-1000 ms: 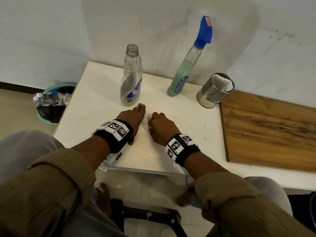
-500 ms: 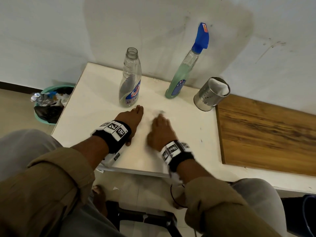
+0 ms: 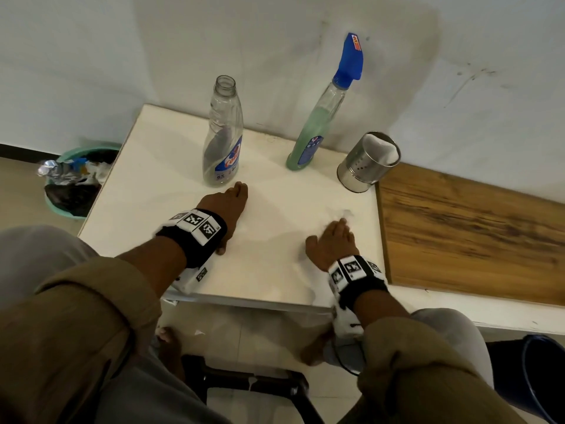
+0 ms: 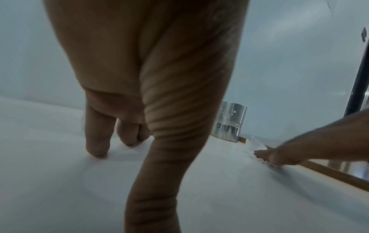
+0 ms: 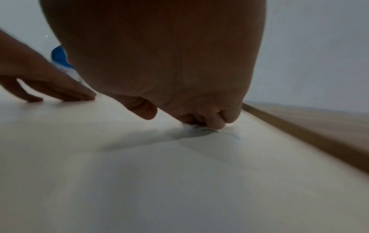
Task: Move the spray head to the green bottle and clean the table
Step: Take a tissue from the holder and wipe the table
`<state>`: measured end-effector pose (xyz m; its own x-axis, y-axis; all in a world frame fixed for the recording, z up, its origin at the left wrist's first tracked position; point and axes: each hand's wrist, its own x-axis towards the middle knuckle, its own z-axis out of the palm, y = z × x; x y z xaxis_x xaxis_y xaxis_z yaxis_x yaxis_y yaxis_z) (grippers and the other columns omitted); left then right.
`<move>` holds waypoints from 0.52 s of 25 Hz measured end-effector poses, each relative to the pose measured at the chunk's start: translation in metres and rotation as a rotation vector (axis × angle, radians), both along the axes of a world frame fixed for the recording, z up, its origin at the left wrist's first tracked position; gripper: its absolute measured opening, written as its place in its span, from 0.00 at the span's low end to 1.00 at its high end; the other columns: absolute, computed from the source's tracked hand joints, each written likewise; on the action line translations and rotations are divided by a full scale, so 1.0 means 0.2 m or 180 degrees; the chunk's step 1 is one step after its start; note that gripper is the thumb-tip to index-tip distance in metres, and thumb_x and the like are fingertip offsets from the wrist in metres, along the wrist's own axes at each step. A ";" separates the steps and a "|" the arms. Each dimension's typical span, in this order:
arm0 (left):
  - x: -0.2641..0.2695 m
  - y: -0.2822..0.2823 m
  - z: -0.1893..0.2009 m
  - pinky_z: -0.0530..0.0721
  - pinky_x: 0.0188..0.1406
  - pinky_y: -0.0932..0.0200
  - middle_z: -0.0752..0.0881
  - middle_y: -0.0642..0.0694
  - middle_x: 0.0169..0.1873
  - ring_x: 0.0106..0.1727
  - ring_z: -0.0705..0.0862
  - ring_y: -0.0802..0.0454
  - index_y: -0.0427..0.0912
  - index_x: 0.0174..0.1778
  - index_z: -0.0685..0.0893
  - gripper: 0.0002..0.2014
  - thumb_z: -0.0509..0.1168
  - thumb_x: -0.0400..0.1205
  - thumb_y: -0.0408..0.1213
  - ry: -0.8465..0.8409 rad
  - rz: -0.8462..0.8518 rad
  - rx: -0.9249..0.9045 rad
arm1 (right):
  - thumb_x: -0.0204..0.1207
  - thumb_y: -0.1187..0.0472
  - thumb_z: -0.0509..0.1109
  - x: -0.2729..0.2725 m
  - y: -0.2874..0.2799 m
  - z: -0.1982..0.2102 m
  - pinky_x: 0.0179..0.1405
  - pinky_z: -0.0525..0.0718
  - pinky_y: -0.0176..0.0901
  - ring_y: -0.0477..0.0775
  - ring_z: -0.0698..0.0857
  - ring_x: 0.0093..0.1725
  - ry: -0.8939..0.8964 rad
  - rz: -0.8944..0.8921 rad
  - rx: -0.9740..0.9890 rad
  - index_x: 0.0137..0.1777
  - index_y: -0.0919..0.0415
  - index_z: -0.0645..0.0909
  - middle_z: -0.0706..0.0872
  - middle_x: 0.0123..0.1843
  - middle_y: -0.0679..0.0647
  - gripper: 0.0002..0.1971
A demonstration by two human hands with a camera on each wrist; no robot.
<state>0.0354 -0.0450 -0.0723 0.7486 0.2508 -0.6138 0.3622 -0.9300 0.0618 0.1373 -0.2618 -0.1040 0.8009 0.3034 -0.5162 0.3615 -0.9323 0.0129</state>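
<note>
The green bottle (image 3: pixel 316 133) stands at the back of the white table (image 3: pixel 153 179) with the blue spray head (image 3: pixel 350 61) on its neck. Left of it stands a clear bottle (image 3: pixel 223 139) with an open neck. My left hand (image 3: pixel 238 192) lies flat on the table just in front of the clear bottle, fingers straight (image 4: pixel 97 141). My right hand (image 3: pixel 336 231) presses a crumpled white tissue (image 3: pixel 345 213) onto the table near its right edge, with the fingers curled down over the tissue (image 5: pixel 199 126).
A steel canister (image 3: pixel 365 166) holding white tissue stands at the back right. A wooden board (image 3: pixel 470 237) adjoins the table on the right. A green waste bin (image 3: pixel 76 182) sits on the floor to the left, and a dark bucket (image 3: pixel 538 377) at the lower right.
My right hand has slid the tissue rightward across the table, away from the left hand and toward the wooden board. The left hand and both bottles have stayed put.
</note>
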 end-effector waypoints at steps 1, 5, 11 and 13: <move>0.00 -0.01 0.00 0.74 0.72 0.48 0.42 0.38 0.85 0.80 0.68 0.40 0.37 0.82 0.32 0.73 0.85 0.58 0.34 -0.0017 0.0005 0.0031 | 0.82 0.49 0.53 0.03 0.08 0.00 0.87 0.43 0.55 0.67 0.45 0.87 0.0074 -0.0086 0.0193 0.84 0.74 0.44 0.42 0.87 0.71 0.39; 0.01 -0.01 -0.01 0.74 0.72 0.47 0.43 0.38 0.85 0.79 0.68 0.39 0.36 0.82 0.34 0.72 0.85 0.57 0.34 -0.0098 0.0010 0.0107 | 0.81 0.48 0.55 -0.03 0.50 -0.01 0.87 0.42 0.53 0.65 0.41 0.87 0.0348 0.0831 0.0364 0.85 0.69 0.40 0.37 0.87 0.67 0.42; 0.01 0.01 -0.01 0.73 0.74 0.47 0.41 0.40 0.85 0.81 0.66 0.41 0.38 0.82 0.32 0.75 0.86 0.56 0.37 -0.0068 -0.0027 0.0067 | 0.78 0.57 0.59 -0.03 0.48 -0.04 0.87 0.47 0.54 0.58 0.47 0.88 -0.0118 0.1956 0.0154 0.86 0.64 0.41 0.41 0.88 0.61 0.41; 0.00 0.02 -0.01 0.74 0.73 0.48 0.41 0.41 0.85 0.80 0.67 0.41 0.39 0.82 0.32 0.75 0.86 0.56 0.37 -0.0064 -0.0017 0.0006 | 0.80 0.60 0.57 0.14 0.36 -0.04 0.86 0.53 0.55 0.62 0.54 0.87 -0.0236 0.1346 0.0132 0.85 0.66 0.46 0.46 0.88 0.63 0.37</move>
